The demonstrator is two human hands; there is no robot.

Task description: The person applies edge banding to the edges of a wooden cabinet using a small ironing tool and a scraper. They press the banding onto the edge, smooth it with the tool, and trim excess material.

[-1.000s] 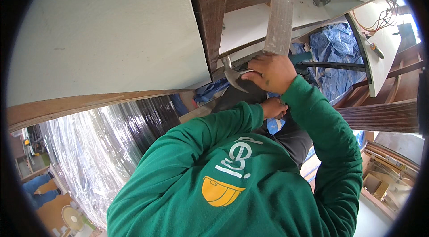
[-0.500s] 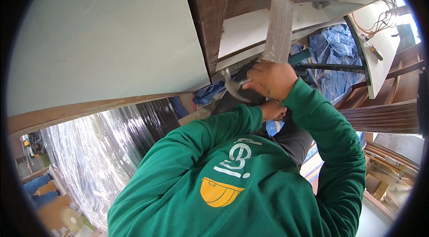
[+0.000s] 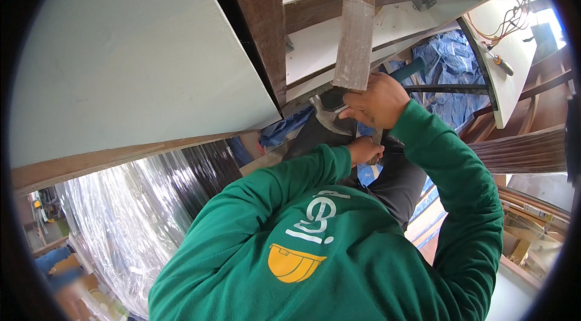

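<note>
My right hand (image 3: 376,102) is closed round the handle of a claw hammer (image 3: 330,117), close to its metal head. A teal grip (image 3: 409,70), in line with the head, sticks out on the far side of that hand. Just below, my left hand (image 3: 365,151) is closed on a narrow piece (image 3: 377,136) whose kind I cannot make out. The lower end of a weathered wooden strip (image 3: 354,64) comes down right beside my right fingers. Both hands are over my dark-trousered legs.
A large pale panel (image 3: 133,55) with a dark wooden post (image 3: 257,24) fills the upper left. Plastic-wrapped material (image 3: 130,218) stands below it. Blue sheeting (image 3: 451,73), a white board (image 3: 505,73) with a screwdriver (image 3: 502,65), and a wooden beam (image 3: 523,151) lie right.
My right hand and the hammer have shifted right relative to the wooden strip's end. More of the piece in my left hand shows. The whole view has turned slightly.
</note>
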